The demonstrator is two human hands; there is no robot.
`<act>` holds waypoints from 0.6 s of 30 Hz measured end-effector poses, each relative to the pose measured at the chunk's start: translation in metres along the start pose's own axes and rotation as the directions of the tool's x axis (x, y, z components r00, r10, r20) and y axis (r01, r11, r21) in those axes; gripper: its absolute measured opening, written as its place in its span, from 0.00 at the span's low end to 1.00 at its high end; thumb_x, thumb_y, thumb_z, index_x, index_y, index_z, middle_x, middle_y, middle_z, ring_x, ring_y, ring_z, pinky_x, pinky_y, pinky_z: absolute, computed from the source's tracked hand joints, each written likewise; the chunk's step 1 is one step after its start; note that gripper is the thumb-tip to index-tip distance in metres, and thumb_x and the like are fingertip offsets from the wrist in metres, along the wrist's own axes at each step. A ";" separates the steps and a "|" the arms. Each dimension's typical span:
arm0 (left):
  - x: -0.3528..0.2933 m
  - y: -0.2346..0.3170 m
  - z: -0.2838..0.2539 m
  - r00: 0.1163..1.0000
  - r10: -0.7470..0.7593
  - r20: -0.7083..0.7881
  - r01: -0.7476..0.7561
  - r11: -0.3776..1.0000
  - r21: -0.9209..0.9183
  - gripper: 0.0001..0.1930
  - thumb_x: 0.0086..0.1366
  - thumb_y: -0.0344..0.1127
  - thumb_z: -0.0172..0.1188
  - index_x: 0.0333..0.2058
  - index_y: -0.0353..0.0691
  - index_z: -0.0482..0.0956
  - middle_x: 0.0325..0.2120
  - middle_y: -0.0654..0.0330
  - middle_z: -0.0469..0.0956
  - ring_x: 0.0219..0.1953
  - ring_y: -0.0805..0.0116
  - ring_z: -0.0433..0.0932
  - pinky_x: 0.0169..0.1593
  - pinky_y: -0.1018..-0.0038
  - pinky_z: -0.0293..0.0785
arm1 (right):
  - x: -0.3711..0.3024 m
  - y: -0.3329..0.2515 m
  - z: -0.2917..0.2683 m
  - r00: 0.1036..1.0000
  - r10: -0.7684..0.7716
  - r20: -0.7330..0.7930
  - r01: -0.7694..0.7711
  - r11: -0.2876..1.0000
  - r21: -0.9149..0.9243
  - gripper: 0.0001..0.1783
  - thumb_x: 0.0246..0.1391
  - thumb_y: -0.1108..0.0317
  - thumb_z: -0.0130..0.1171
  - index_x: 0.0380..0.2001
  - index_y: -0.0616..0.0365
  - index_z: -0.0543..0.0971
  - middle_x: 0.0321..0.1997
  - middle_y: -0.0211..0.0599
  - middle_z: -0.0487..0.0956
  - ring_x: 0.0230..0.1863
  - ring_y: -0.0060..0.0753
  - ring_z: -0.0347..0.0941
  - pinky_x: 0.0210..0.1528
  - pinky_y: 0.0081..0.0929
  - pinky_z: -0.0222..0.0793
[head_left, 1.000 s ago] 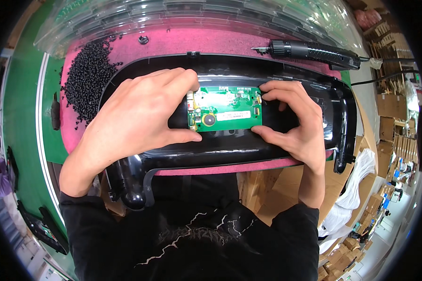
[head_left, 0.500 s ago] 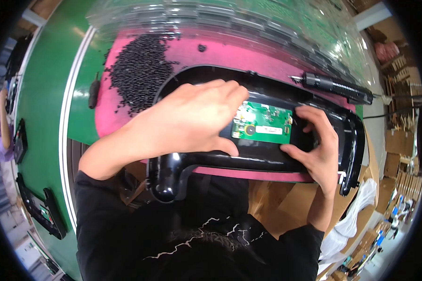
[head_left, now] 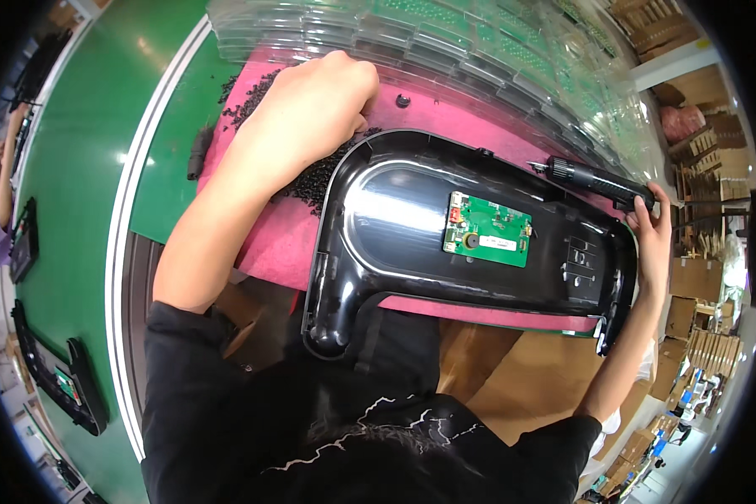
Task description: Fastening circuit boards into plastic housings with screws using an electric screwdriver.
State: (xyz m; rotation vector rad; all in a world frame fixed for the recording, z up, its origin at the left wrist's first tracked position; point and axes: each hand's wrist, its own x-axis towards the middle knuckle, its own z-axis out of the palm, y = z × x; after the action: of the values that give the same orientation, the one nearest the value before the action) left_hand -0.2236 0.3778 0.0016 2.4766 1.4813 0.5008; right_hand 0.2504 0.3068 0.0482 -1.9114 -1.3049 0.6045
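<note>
My left hand [head_left: 319, 105] is over the pile of small black screws [head_left: 315, 181], its fingers curled down and closed. The fingertips are hidden, so what they pinch cannot be made out. At the right, my right hand [head_left: 653, 223] has its fingers closed round the rear end of a black electric screwdriver [head_left: 592, 181], whose bit points left. Between my arms lies a glossy black plastic housing [head_left: 395, 265], hollow side up. A green circuit board [head_left: 489, 228] sits inside it, touched by neither hand.
A pink mat [head_left: 265, 239] lies under the housing. Clear plastic trays [head_left: 445, 55] are stacked along the far side. A small dark tool [head_left: 200, 153] lies left of the screws. Another black housing [head_left: 63, 370] rests on the green table [head_left: 84, 210], with a person's arm [head_left: 10, 160] beyond.
Both hands have left the circuit board. The left moved up and left to the screw pile; the right moved right onto the electric screwdriver. The board now sits slightly tilted in view.
</note>
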 end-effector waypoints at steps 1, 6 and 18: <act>0.000 0.001 0.003 1.000 0.005 -0.008 -0.005 1.000 -0.008 0.10 0.49 0.28 0.68 0.32 0.35 0.81 0.31 0.51 0.81 0.41 0.51 0.78 0.45 0.59 0.75 | 0.001 0.002 0.004 0.999 -0.025 -0.045 0.028 0.998 0.063 0.26 0.63 0.67 0.59 0.62 0.53 0.64 0.51 0.40 0.72 0.46 0.26 0.72 0.52 0.27 0.73; 0.009 0.004 0.004 1.000 0.002 0.023 -0.004 0.995 0.104 0.06 0.52 0.28 0.65 0.29 0.35 0.80 0.30 0.50 0.80 0.40 0.49 0.78 0.43 0.58 0.75 | -0.012 -0.040 0.062 0.896 -0.202 -0.395 0.384 0.797 0.466 0.33 0.58 0.75 0.62 0.62 0.61 0.57 0.59 0.46 0.67 0.56 0.36 0.70 0.57 0.35 0.72; 0.018 0.033 -0.006 0.941 0.174 -0.291 -0.287 0.866 -0.409 0.04 0.63 0.23 0.55 0.36 0.31 0.76 0.30 0.51 0.79 0.35 0.57 0.79 0.42 0.70 0.73 | -0.037 -0.105 0.099 0.837 -0.546 0.031 0.021 0.088 0.996 0.23 0.65 0.54 0.55 0.55 0.55 0.69 0.33 0.27 0.70 0.40 0.29 0.65 0.61 0.45 0.58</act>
State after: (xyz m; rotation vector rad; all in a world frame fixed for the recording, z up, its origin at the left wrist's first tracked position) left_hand -0.1918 0.3785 0.0222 2.2797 0.9853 1.0956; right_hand 0.1039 0.3253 0.0682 -0.3179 -0.9668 1.2835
